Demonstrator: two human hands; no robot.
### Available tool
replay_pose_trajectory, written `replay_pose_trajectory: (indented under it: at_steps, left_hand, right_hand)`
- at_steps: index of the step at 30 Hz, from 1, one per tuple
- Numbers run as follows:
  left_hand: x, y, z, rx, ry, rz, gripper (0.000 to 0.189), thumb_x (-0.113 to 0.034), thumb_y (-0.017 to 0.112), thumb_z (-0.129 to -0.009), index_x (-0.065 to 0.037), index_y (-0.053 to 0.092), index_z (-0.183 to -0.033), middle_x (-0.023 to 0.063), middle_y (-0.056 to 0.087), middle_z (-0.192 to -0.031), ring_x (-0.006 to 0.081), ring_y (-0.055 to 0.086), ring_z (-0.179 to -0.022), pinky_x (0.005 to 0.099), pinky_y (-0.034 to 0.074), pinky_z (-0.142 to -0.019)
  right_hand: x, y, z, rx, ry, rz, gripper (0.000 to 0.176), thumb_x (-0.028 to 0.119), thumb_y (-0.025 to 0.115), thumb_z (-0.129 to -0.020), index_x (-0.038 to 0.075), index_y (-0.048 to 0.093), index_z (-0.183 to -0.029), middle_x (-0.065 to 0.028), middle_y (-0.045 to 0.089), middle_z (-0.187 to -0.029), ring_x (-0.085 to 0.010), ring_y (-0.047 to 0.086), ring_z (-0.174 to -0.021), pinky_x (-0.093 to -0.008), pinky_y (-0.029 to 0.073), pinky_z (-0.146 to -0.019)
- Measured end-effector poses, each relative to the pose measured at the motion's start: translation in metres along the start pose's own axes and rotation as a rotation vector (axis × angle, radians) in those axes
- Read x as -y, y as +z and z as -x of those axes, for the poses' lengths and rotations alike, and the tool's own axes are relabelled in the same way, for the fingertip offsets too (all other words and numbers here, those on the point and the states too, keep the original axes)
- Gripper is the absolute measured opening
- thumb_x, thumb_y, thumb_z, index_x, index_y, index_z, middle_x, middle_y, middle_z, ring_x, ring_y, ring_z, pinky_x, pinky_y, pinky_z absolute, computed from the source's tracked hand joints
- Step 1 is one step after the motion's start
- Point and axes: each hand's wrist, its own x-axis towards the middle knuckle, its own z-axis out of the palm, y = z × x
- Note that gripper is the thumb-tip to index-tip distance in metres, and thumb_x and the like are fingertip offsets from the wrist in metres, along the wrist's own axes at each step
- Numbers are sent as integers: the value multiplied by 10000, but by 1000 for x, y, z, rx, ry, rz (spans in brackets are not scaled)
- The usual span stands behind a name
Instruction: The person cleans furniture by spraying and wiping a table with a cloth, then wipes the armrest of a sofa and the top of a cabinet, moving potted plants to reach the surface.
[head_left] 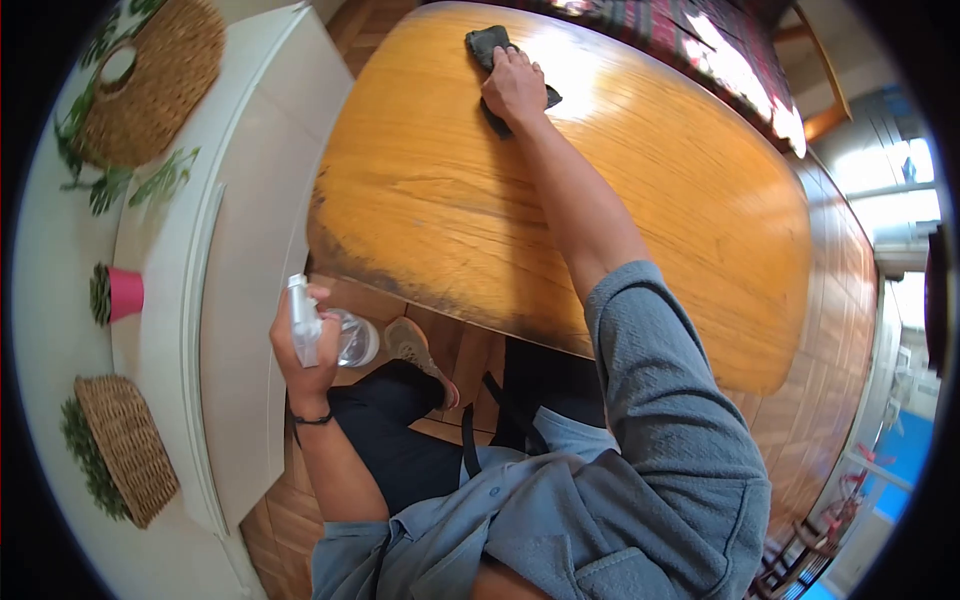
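Observation:
My right hand point(514, 85) is stretched far across the round wooden table point(430, 200) and presses flat on a dark cloth point(487, 45) near the table's far edge. My left hand point(303, 352) hangs low beside my leg, off the table's near-left edge, gripping a clear spray bottle point(330, 335) with a white trigger head. The bottle is tilted, its body pointing toward the floor.
A white cabinet point(250, 230) runs along the left, close to the table's edge. Woven baskets point(150, 85) with green plants and a pink pot point(125, 293) hang or stand at far left. A red patterned fabric point(700, 40) lies beyond the table. Wooden parquet floor point(830, 380) surrounds it.

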Motion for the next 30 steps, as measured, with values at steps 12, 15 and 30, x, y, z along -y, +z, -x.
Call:
replay_pose_trajectory:
  at_steps: [12, 15, 30]
  left_hand:
    - [-1, 21, 4, 106, -95, -44, 238, 6, 562, -797, -16, 617, -1028, 33, 557, -843, 121, 536, -739, 252, 450, -718]
    - [12, 17, 3, 128, -93, -77, 238, 2, 560, -799, -22, 617, -1029, 31, 557, -843, 122, 534, -737, 251, 445, -712]
    - [-4, 35, 16, -107, -152, 25, 247, -46, 559, -795, -4, 607, -1034, 36, 545, -920, 143, 513, -832, 270, 408, -747]
  right_hand:
    - [-291, -181, 112, -33, 522, 249, 509, 234, 384, -964, 101, 456, -1449, -112, 433, -1526, -256, 373, -1432, -449, 262, -1178]
    - [-351, -234, 156, -25, 683, 307, 522, 243, 356, -974, 132, 434, -1478, -76, 410, -1549, -238, 348, -1450, -443, 252, -1185]
    - [-499, -356, 302, -151, 1049, 424, 514, 247, 406, -964, 173, 445, -1471, -72, 414, -1545, -270, 357, -1440, -434, 265, -1184]
